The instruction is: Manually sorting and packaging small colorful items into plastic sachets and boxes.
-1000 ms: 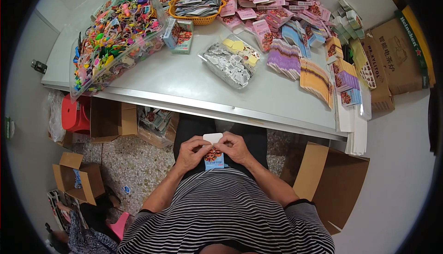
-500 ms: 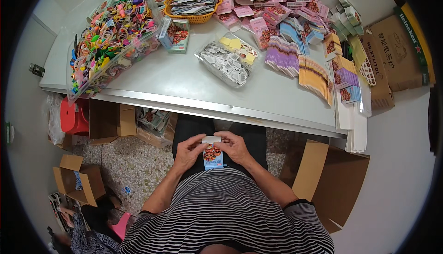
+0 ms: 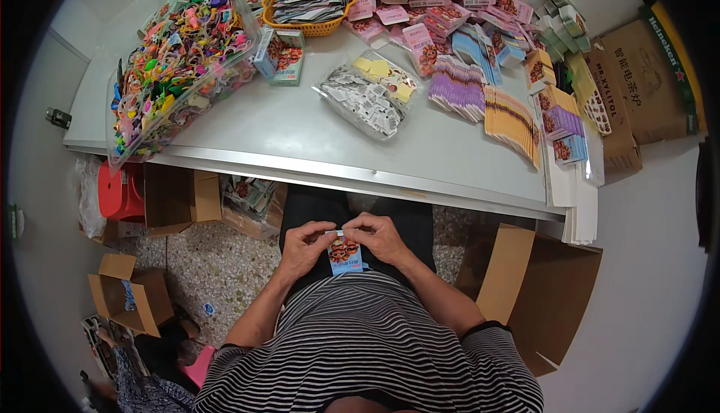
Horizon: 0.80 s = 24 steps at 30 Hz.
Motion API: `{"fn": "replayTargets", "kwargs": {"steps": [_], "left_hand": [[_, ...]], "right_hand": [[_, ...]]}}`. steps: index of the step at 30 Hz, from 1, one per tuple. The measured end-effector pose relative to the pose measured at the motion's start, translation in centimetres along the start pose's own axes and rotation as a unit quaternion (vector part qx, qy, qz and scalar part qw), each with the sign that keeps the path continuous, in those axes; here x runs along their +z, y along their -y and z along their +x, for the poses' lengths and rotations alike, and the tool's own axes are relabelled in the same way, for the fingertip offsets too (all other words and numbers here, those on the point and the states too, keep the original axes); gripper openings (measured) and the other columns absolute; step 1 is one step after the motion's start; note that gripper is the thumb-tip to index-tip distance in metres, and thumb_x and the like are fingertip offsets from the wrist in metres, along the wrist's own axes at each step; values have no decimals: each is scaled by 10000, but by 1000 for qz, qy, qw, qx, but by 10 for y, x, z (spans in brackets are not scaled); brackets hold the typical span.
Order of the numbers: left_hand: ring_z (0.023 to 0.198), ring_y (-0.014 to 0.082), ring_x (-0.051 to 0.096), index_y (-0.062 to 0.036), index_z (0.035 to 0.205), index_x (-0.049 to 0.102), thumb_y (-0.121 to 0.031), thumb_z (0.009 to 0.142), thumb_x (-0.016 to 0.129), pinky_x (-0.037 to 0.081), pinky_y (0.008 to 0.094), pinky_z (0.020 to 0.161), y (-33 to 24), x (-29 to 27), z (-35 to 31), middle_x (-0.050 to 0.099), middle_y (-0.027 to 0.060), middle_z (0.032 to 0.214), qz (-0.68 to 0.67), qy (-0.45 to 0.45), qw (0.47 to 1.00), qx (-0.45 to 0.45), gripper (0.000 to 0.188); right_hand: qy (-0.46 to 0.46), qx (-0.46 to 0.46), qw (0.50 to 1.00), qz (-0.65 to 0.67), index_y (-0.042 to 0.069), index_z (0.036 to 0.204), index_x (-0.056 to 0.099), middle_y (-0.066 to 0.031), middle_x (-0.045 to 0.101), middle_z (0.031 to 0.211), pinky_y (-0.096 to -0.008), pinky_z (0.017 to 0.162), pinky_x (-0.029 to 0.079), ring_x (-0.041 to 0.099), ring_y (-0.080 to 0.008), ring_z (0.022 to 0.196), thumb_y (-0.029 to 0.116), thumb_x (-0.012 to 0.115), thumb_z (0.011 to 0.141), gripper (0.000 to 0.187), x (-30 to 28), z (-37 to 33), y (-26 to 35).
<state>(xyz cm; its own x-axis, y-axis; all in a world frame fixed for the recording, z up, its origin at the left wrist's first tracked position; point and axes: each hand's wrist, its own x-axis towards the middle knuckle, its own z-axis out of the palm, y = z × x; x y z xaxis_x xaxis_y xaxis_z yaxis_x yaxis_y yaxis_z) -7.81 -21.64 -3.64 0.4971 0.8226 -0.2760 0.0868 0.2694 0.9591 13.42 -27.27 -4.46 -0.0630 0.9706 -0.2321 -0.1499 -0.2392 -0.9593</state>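
Observation:
A small light-blue printed card box (image 3: 346,255) is upright at my lap, its top end away from me. My left hand (image 3: 304,246) pinches its upper left side, thumb on the front. On the upper right, my right hand (image 3: 379,239) grips it the same way. Fingertips of both hands meet around the top end, where only a sliver of white flap shows between them. What the box contains is hidden.
On the table (image 3: 262,135) sit a clear bin of colourful trinkets (image 3: 187,60), a yellow basket (image 3: 319,29) of packets, a clear bag of small printed slips (image 3: 364,102), heaped pink boxes (image 3: 442,19) and fanned flat cartons (image 3: 512,124). Open cardboard boxes (image 3: 555,300) stand on the floor. A person sits lower left.
The white flap standing up at the box's top has folded down under my fingers. Both hands have drawn slightly closer together over that end.

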Motion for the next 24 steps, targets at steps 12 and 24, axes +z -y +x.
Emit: {"fn": "replayTargets", "kwargs": {"steps": [12,24], "left_hand": [[848,117,666,25,1063,741,-65,938,696,543,250,748,-9,-4,1,729,90,996,80,53,993,74,161],[770,95,666,1,1013,756,-80,902,735,549,248,697,-12,-8,11,742,61,881,-19,40,996,-71,139]], "right_hand": [[-6,-152,979,-136,35,1036,767,-83,687,922,-268,734,519,656,-137,835,131,749,889,176,-8,-3,-3],[-11,-43,999,-25,4,987,763,-44,664,866,-236,682,490,612,-81,772,101,718,908,134,-3,4,-7]]}}
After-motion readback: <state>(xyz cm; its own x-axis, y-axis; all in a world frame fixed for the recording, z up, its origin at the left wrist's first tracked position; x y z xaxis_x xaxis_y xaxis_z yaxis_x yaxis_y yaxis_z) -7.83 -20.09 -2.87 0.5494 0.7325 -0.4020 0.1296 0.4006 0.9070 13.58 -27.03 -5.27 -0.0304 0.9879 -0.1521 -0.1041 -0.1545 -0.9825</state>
